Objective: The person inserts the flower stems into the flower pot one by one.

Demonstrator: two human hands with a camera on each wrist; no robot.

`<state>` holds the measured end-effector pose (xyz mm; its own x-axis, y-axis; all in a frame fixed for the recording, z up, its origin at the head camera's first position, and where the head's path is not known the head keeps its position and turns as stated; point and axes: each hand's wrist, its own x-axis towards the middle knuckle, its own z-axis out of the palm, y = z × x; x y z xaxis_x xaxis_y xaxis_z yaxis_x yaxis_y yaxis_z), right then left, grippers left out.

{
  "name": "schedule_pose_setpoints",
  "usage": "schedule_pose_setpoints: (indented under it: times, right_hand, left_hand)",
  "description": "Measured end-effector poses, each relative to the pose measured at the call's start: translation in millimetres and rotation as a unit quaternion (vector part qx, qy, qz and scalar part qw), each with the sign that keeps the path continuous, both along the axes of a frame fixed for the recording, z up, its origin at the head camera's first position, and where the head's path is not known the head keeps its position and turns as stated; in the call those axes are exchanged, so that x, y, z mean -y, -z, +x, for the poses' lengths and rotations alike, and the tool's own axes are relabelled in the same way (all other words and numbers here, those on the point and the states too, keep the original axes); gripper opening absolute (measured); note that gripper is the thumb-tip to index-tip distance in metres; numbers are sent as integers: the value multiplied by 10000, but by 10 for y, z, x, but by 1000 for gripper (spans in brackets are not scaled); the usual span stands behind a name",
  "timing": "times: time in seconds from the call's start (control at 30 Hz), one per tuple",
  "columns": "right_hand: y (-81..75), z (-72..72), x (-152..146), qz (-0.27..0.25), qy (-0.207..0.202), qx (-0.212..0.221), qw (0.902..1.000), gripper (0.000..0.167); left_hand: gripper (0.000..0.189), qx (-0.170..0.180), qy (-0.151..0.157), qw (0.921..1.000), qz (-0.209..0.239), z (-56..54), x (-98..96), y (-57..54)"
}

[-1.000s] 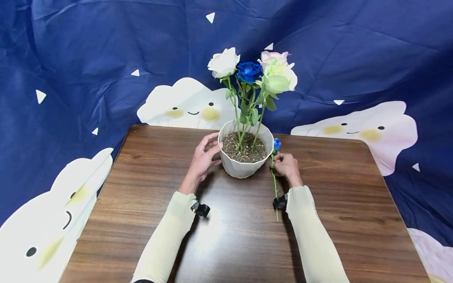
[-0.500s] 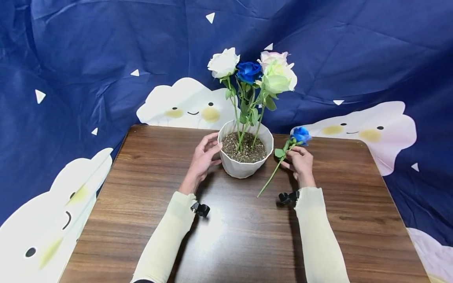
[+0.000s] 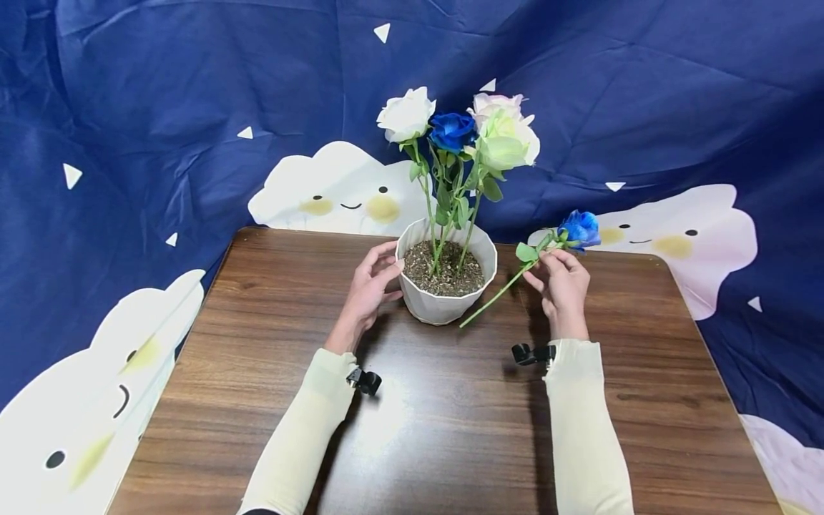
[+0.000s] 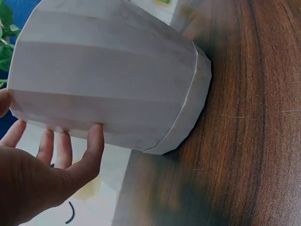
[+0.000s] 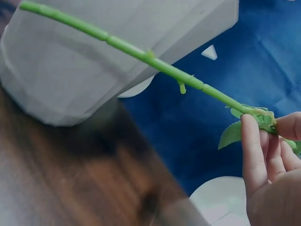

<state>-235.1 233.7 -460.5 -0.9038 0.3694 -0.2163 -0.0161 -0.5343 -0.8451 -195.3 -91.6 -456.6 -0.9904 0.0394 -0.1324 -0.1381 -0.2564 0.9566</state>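
A white faceted flower pot (image 3: 444, 309) filled with soil stands upright on the wooden table, with several artificial roses planted in it: white (image 3: 407, 114), dark blue (image 3: 453, 131), pale green (image 3: 503, 146) and pinkish. Against the pot's left side rests my left hand (image 3: 365, 290), thumb at the rim, fingertips spread along the wall in the left wrist view. To the right of the pot, my right hand (image 3: 566, 286) pinches a loose blue rose (image 3: 579, 229) near its leaves, below the bloom. Its bare stem (image 5: 155, 61) slants down-left, the cut end overlapping the pot in the right wrist view.
The brown wooden table (image 3: 450, 422) reaches back to a dark blue cloth backdrop (image 3: 193, 79) printed with smiling clouds and white triangles. Black wrist cameras sit on both sleeves. The pot stands near the table's back edge.
My right hand has lifted the blue rose and moved it right and away from the pot, tilting its stem from near upright to slanted. The left hand and pot have stayed put.
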Motion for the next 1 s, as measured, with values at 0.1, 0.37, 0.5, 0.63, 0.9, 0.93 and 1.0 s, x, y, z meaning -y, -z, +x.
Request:
schedule_pose_setpoints:
  times: [0.1,0.37,0.5,0.63,0.9,0.93,1.0]
  right_hand:
    - [-122,10,11,-30,53,-200,9998,15]
    - [-399,40,21,-552,34,-699,9960,18]
    - [-551,52,41,-749,69,-870,9934,18]
    - [-691,46,81,-857,180,-1135,9897,13]
    - [-836,58,258,-178,482,-1822,9819,12]
    - [-851,66,282,-6,522,-1919,9800,13]
    - [-885,78,330,406,556,-2086,9756,14]
  left_hand:
    - [45,-13,2,10000,8,-2,-1,5]
    - [45,-18,26,10000,26,-3,-2,11]
    - [45,-23,20,10000,22,-3,-4,8]
    - [46,-5,3,10000,31,-9,-1,9]
    - [46,-24,16,10000,42,-14,6,13]
    - [46,-32,21,10000,38,-13,7,13]
    - [46,-55,22,10000,33,-15,9,17]
